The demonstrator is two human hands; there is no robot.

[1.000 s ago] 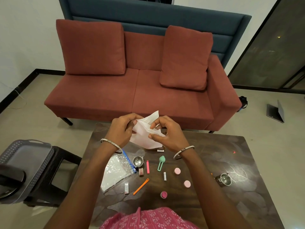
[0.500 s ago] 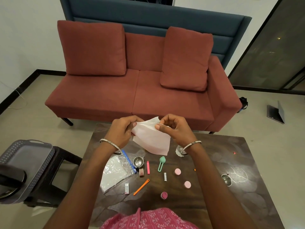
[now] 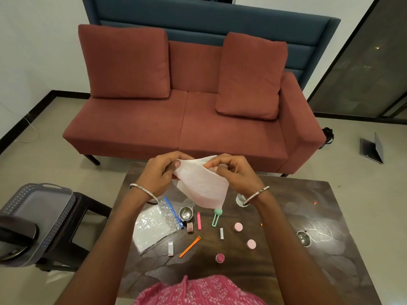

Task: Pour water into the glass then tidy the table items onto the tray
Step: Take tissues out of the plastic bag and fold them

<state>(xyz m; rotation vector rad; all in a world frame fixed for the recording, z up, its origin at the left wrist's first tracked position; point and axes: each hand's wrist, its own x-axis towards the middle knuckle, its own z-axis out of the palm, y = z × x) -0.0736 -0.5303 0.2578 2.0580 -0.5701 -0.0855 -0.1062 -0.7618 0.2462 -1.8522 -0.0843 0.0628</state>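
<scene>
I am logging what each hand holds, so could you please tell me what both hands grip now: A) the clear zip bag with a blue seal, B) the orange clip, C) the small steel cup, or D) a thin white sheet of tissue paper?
D: the left hand and right hand pinch the top edge of the thin white tissue sheet, held above the dark wooden table.

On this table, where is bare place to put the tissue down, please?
The table is bare at its far right corner, beyond the small red scrap, and near right, below the steel cup. It is crowded from the plastic bag to the pink caps.
</scene>
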